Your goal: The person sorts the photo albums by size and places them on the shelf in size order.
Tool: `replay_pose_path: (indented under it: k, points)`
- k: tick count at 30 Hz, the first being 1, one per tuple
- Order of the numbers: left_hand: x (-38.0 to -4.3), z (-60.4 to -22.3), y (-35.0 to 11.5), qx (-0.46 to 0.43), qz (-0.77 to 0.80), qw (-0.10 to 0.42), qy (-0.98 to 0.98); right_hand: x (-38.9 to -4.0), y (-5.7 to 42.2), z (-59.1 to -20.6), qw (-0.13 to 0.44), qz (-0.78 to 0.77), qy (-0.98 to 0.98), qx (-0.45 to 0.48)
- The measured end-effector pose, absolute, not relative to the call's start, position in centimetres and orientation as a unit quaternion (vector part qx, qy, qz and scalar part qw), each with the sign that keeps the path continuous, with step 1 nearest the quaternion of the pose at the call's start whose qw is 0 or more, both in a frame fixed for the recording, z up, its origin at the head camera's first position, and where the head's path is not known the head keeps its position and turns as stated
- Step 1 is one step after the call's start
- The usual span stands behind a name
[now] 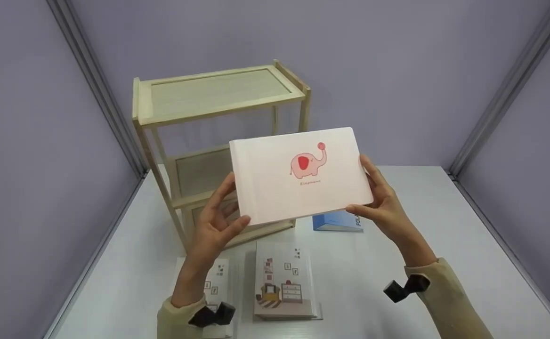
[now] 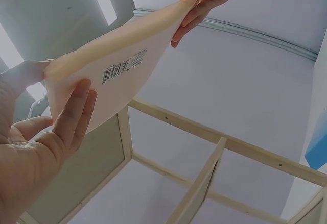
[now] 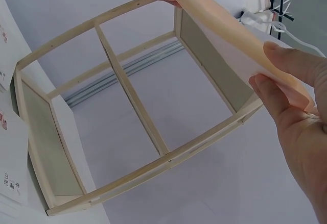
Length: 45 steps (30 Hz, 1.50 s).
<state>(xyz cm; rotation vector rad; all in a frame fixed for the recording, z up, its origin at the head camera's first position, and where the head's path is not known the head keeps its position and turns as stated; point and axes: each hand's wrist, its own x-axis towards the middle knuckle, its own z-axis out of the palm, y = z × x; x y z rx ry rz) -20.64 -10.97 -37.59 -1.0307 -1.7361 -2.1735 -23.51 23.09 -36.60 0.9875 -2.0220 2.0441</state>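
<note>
A pale pink photo album point(image 1: 270, 183) with an elephant picture on its cover is held up in front of the shelf, cover toward the head camera. My left hand point(image 1: 214, 228) grips its left edge, thumb at the lower corner. On the opposite side, my right hand point(image 1: 388, 212) pinches the lower right corner, thumb in front and fingers behind. The left wrist view shows a barcode point(image 2: 116, 72) on the album's back, with fingers pressed against that face. In the right wrist view, the thumb and fingers point(image 3: 271, 94) clasp the album's edge.
A wooden shelf point(image 1: 223, 92) with several tiers stands behind the album on the white table point(image 1: 425, 226). A blue album point(image 1: 336, 221) lies partly hidden beyond it. Two stacks of albums with room drawings, a middle one point(image 1: 287, 282) and a left one point(image 1: 221, 273), lie nearer.
</note>
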Motion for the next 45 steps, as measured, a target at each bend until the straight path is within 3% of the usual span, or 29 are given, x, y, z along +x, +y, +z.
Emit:
replay_pose_path:
  k: [45]
  points:
    - [-19.6,-36.3,-13.8,-0.34,-0.743,0.124,-0.563,-24.6,19.7,-35.2,0.078,0.66,-0.671,0.33]
